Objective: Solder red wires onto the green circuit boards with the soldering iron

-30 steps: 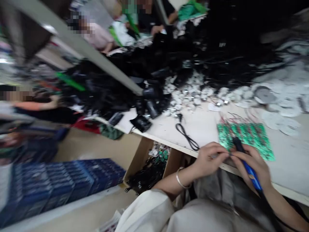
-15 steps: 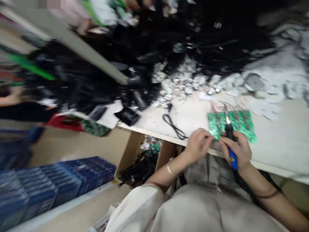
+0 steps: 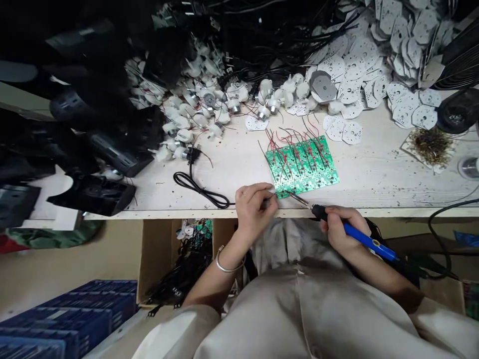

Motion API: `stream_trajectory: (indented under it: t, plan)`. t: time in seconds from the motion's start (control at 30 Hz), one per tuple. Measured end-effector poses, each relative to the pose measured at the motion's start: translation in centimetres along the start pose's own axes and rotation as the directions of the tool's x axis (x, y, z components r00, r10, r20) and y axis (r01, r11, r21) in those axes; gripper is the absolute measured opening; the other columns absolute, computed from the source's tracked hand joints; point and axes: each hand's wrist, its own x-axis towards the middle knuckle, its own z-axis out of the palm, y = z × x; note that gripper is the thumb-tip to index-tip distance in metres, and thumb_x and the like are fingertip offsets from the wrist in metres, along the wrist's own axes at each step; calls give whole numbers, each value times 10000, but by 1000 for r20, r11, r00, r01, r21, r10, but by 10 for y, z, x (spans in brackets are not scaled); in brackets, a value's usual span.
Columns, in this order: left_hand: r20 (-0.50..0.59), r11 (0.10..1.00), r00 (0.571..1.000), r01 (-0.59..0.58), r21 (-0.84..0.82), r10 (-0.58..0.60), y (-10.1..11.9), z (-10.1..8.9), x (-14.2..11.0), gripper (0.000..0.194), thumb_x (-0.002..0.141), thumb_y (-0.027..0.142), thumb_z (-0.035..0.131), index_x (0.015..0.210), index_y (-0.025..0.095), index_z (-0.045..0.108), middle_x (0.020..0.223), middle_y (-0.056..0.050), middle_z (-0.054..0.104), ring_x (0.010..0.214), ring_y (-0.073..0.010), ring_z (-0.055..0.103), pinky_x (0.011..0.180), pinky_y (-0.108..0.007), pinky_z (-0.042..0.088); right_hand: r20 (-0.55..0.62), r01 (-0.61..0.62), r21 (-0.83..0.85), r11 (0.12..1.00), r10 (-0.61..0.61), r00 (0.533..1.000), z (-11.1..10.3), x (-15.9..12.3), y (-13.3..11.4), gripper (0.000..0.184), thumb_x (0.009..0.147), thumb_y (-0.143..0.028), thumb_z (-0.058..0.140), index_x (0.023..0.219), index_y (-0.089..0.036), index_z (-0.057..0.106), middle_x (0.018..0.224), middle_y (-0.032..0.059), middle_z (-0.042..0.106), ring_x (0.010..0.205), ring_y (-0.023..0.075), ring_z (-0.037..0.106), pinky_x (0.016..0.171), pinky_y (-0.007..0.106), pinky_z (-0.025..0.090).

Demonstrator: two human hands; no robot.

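My left hand (image 3: 256, 207) is closed in a pinch at the lower left corner of a green circuit board panel (image 3: 307, 172). A black cable (image 3: 204, 192) runs along the table edge into these fingers; its end is hidden there. In my right hand (image 3: 344, 227) is a soldering iron (image 3: 370, 243) with a blue handle. Its metal tip points left and reaches the board's lower left corner, close to my left fingertips. Several red and black wires (image 3: 295, 154) stick out from the board, which lies flat on the white table (image 3: 374, 179).
White motor units (image 3: 187, 112) and white perforated plates (image 3: 355, 65) are heaped behind the board. Black housings (image 3: 112, 154) lie at left. A dirty pile of scraps (image 3: 432, 144) and a solder spool (image 3: 469, 167) are at right. Below stands a cardboard box (image 3: 157, 259) of cables.
The view has swung right and become sharper. The soldering iron, which pointed up across the board, now slants left with its tip at the lower left corner. My left hand stays by that corner.
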Motion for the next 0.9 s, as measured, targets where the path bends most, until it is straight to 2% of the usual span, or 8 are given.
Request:
stream_trajectory:
  t: [0.2,0.4,0.67,0.9]
  plan:
    - [18,997,998,-66,-28,67,0,-2,1,129,871,193,609,744,205,592,995,-34,768,878,-167,707,864,-376,428,-4,141,-45,989,-141,990,11,11,-15,115,908,-405,612,866,-302,641,620,-44,668,538,172,654,564,332,589]
    - [73,999,997,-39,-23,40,1,-3,4,126,865,181,591,741,205,586,1008,-36,775,882,-164,715,866,-375,429,83,134,-93,987,-126,988,11,19,-34,128,922,-406,600,860,-303,644,671,-32,695,637,179,694,648,338,612]
    - [63,994,997,-40,-97,46,-1,-3,4,127,830,122,610,751,214,570,1032,-19,774,894,-162,728,864,-362,455,100,229,-153,961,-216,971,14,20,-33,100,933,-355,588,879,-283,633,692,-34,711,662,163,703,668,301,615]
    - [50,992,997,-56,-110,61,-1,-2,4,157,817,89,621,754,216,551,1021,-10,773,904,-158,731,864,-356,460,104,251,-90,964,-242,965,19,20,-32,26,916,-272,602,912,-289,621,759,-33,738,691,174,721,699,313,625]
